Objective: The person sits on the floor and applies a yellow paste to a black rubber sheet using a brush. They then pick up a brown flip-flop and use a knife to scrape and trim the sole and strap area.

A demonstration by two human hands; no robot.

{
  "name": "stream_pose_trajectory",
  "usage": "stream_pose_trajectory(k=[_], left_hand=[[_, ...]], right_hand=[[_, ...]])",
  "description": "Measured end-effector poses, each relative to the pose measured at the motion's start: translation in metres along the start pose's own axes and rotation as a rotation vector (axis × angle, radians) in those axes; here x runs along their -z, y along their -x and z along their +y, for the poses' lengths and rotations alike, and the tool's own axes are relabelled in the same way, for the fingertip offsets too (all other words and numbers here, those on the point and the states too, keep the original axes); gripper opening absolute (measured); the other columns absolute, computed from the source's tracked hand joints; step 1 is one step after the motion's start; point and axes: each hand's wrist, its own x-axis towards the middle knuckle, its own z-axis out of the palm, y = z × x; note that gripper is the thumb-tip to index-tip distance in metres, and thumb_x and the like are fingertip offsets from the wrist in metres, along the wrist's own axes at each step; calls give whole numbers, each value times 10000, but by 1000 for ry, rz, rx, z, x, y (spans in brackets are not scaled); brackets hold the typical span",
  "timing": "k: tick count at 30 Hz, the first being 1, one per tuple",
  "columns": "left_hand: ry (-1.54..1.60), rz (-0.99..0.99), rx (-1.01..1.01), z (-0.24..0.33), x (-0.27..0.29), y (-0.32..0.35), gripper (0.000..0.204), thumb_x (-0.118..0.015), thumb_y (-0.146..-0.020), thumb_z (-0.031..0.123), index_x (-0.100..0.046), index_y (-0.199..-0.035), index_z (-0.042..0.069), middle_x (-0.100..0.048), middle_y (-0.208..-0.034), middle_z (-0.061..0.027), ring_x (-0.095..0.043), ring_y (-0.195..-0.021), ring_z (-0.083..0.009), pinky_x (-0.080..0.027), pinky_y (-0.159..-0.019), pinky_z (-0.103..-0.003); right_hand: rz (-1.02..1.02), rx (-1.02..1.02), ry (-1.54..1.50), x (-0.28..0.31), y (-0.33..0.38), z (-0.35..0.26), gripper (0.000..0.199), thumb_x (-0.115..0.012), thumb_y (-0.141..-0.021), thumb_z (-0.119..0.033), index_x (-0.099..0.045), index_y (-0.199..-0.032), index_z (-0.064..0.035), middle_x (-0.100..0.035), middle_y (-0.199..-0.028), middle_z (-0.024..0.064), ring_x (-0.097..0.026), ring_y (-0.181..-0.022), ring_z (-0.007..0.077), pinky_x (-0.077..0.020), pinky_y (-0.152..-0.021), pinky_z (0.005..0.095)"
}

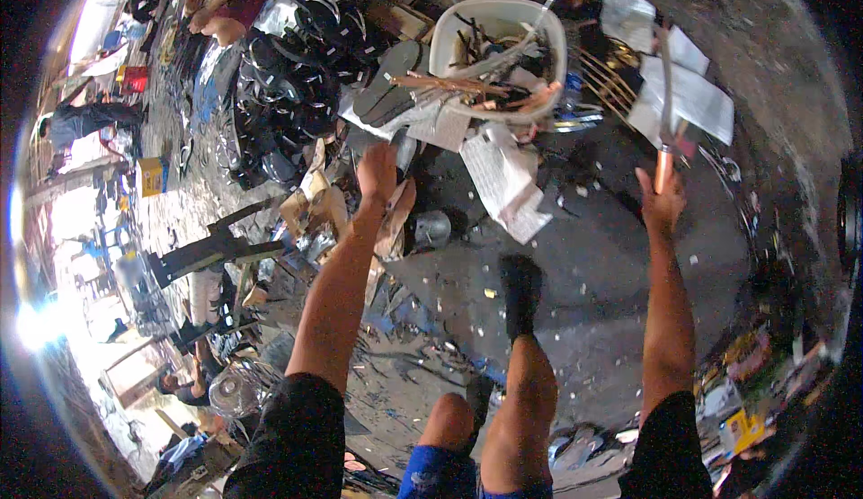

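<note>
My right hand [662, 200] is closed around the orange-brown handle of a long, slim, slightly curved metal-bladed tool [667, 94], which points away from me. Its exact kind is unclear. My left hand [378, 173] is closed on a grey, sole-like piece [407, 153], partly hidden by the fingers. Just beyond it lie dark grey shoe soles [382, 85]. A big pile of black sandals [279, 94] spreads to the left of them. Printed paper sheets [503, 175] lie between my hands.
A white plastic tub [439, 45] full of sticks and tools stands ahead. More papers [692, 99] lie at the far right, beside thin rods [607, 85]. A metal cup [431, 227] and crumpled brown paper [315, 198] are near my left forearm. Other people [90, 126] are at the left.
</note>
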Motion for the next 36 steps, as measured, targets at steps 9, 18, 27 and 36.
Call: stream_pose_trajectory(k=[9, 18, 27, 36], left_hand=[[-237, -129, 344, 10, -117, -294, 1222, -716, -605, 757, -294, -1423, -46, -548, -1309, -234, -547, -1212, -333, -429, -1026, -388], [83, -135, 453, -36, -118, -365, 932, -801, -574, 579, -503, -1219, -23, -604, -1191, -188, -569, -1130, -333, -450, -990, -420], [1371, -223, 462, 84, -19, -277, 417, -543, -870, 470, -593, -1069, 107, -660, -888, -84, -635, -726, -247, -524, -691, -403], [1306, 46, 182, 37, 129, 26, 561, -515, -918, 260, -397, -1443, 101, -607, -1041, -39, -580, -922, -160, -511, -767, -332]], right_hand=[[-18, -133, 183, -76, -13, 19, 749, -732, -819, -486, -517, -1273, 69, -600, -1150, 264, -584, -1075, 416, -459, -874, 457], [-38, -111, 34, -87, -16, 24, 738, -767, -808, -433, -505, -1232, 110, -606, -1142, 283, -587, -1069, 427, -463, -919, 439], [-267, 10, 235, -87, -16, 60, 627, -519, -988, -370, -350, -1447, 23, -355, -1500, 218, -392, -1363, 360, -349, -1105, 401], [-362, 207, 58, -71, -27, 31, 1004, -668, -766, -619, -305, -1458, 12, -400, -1444, 232, -414, -1306, 404, -343, -1067, 437]])
